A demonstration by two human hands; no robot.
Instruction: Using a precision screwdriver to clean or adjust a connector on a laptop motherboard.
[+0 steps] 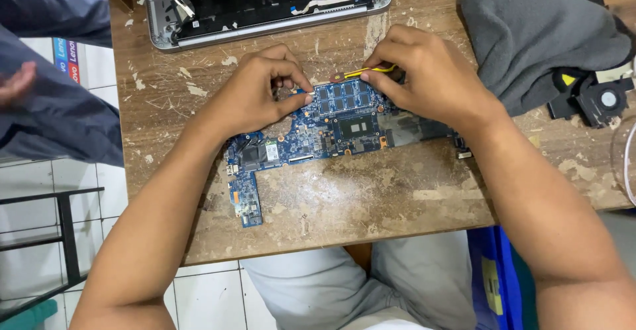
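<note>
Head view: left hand (255, 95) pinches blue circuit board (318, 131); right hand (417, 71) grips yellow tool (371, 71).
Risk: the tool could slip and scratch the chips.

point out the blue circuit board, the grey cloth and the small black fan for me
blue circuit board (344, 131), head view, on the dark square chip at its middle.
grey cloth (536, 38), head view, on its folded middle.
small black fan (606, 98), head view, on its round hub.
</note>
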